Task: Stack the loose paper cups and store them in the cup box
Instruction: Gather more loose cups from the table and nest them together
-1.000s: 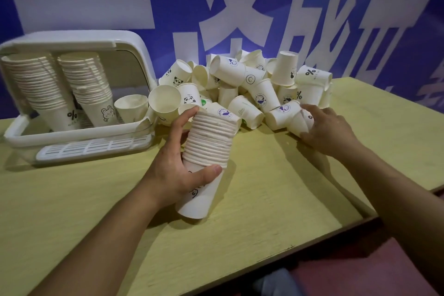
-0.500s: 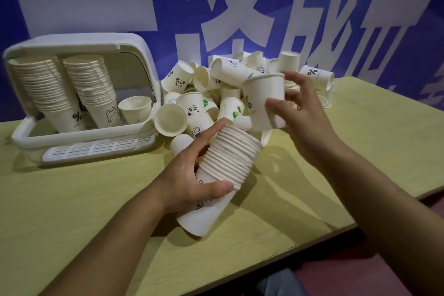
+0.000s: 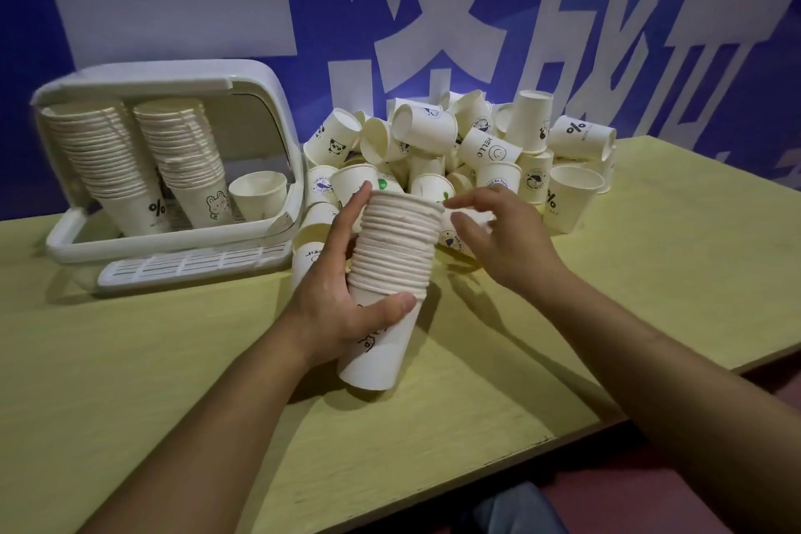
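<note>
**Open tabletop near the person, crowded ground by the cup box**

Taking the cup box (image 3: 173, 169) as landmark: its front stands open, the lid raised above; inside, two tall cup stacks (image 3: 143, 160) fill the left and middle, and a single cup (image 3: 258, 194) sits at the right, with free room above that cup; a slotted tray (image 3: 195, 264) juts out at the box's foot; just right of the box the heap of loose cups (image 3: 468, 152) blocks the way to the wall; in front of the box, the yellow table (image 3: 130, 360) lies bare, save the left hand (image 3: 342, 295) gripping the held stack (image 3: 392, 273) and the right hand (image 3: 503, 230) beside its rim.
</note>
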Demonstrator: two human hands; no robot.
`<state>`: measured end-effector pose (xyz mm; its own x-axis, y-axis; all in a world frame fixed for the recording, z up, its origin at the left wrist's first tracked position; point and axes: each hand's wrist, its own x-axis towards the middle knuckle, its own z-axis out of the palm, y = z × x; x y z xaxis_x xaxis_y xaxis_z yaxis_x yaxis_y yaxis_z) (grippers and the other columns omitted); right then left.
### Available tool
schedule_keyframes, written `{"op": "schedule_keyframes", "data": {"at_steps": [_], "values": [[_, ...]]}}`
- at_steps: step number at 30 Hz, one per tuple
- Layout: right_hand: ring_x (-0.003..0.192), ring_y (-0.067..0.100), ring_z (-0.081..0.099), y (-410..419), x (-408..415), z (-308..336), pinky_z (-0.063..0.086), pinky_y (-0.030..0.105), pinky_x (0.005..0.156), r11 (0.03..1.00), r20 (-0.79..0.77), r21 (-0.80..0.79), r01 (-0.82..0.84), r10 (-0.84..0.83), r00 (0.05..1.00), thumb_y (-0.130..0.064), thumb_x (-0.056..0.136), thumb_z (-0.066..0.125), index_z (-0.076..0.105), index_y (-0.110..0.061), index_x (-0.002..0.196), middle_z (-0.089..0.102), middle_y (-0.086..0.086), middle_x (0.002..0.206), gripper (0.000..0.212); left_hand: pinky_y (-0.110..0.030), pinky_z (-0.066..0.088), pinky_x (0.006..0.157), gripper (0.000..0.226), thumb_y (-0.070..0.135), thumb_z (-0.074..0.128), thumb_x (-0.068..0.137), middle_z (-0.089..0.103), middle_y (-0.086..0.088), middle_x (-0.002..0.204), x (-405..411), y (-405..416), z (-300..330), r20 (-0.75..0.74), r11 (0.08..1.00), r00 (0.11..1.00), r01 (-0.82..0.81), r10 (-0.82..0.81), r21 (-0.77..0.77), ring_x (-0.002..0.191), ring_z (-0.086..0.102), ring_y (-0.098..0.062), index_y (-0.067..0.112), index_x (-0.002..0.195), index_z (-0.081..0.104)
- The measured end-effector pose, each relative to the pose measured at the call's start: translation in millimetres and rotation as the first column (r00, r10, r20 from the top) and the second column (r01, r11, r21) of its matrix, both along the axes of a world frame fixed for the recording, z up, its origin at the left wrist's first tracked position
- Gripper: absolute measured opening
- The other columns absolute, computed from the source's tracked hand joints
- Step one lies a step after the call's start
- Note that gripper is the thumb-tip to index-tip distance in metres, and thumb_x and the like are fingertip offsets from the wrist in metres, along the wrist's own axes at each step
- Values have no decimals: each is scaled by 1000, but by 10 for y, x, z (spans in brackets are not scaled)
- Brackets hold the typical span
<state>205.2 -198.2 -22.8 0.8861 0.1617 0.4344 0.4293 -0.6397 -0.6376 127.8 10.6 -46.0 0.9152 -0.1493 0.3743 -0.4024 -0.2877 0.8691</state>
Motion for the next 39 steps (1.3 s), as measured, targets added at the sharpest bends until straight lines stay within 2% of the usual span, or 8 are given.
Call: {"op": "schedule_keyframes", "data": {"at_steps": [4, 9, 14, 18, 20, 24, 30, 39], "values": [[124, 25, 45, -59, 279, -113, 39, 42, 96, 851, -22, -518, 88, -116, 993, -39, 93, 61, 57, -30, 130, 56, -1, 135, 38, -14, 54, 75, 104, 53, 78, 57, 54, 11, 122, -12, 27, 14, -12, 1000, 1000, -13, 13, 17, 103, 64, 0, 75, 135, 13], [111, 31, 48, -54, 380, -74, 37, 45, 90, 726, -44, -681, 99, -175, 984, -50, 87, 64, 43, -29, 117, 62, 5, 120, 41, -26, 58, 78, 106, 54, 80, 55, 57, 9, 122, -19, 42, 13, -19, 1000, 1000, -17, 18, 25, 103, 66, -7, 73, 138, 16], [116, 34, 49, -122, 442, 48, 42, 48, 98, 681, -190, -732, -33, -158, 969, -54, 81, 69, 28, -28, 140, 59, 11, 127, 76, -46, 56, 93, 116, 75, 80, 50, 57, 4, 135, -18, 51, -2, -36, 999, 999, -28, 29, 29, 115, 65, -16, 69, 145, 13], [107, 28, 57, -154, 396, 208, 54, 41, 84, 915, -259, -394, -82, -25, 966, -38, 78, 78, 19, -36, 148, 57, 5, 128, 92, -9, 51, 76, 108, 65, 73, 59, 56, 11, 131, -21, 34, 19, -41, 1000, 999, -13, 14, 28, 107, 63, 6, 64, 148, 12], [104, 23, 58, -143, 312, 289, 55, 28, 70, 992, -261, -43, -117, 102, 960, -23, 82, 77, 22, -40, 148, 46, -2, 131, 88, -15, 54, 79, 102, 60, 71, 61, 56, 11, 131, -21, 35, 17, -41, 1000, 999, 14, -14, 12, 109, 63, 0, 66, 146, 15], [100, 21, 65, -30, 77, 399, 60, 29, 70, 892, -144, 424, -157, 237, 961, -12, 83, 76, 43, -37, 135, 42, 0, 139, 67, -40, 58, 91, 92, 58, 71, 63, 56, 2, 134, -24, 30, 11, -49, 996, 995, 86, -85, 15, 113, 64, -14, 71, 140, 23], [104, 26, 64, 231, -244, 354, 54, 43, 87, 690, -216, 706, -161, 426, 878, -28, 98, 56, 63, -19, 104, 63, 3, 119, 14, -33, 55, 93, 98, 53, 73, 65, 54, 8, 141, -25, 26, -14, -60, 990, 988, 139, -140, -18, 119, 62, -11, 64, 148, 21], [101, 27, 63, 216, -225, 330, 56, 39, 86, 638, -233, 742, -206, 533, 814, -6, 95, 55, 61, -31, 121, 61, 12, 102, 36, -46, 58, 92, 104, 51, 75, 65, 60, 2, 133, 6, 80, -20, -37, 995, 996, 84, -86, -61, 112, 67, -18, 57, 150, 16]]}}
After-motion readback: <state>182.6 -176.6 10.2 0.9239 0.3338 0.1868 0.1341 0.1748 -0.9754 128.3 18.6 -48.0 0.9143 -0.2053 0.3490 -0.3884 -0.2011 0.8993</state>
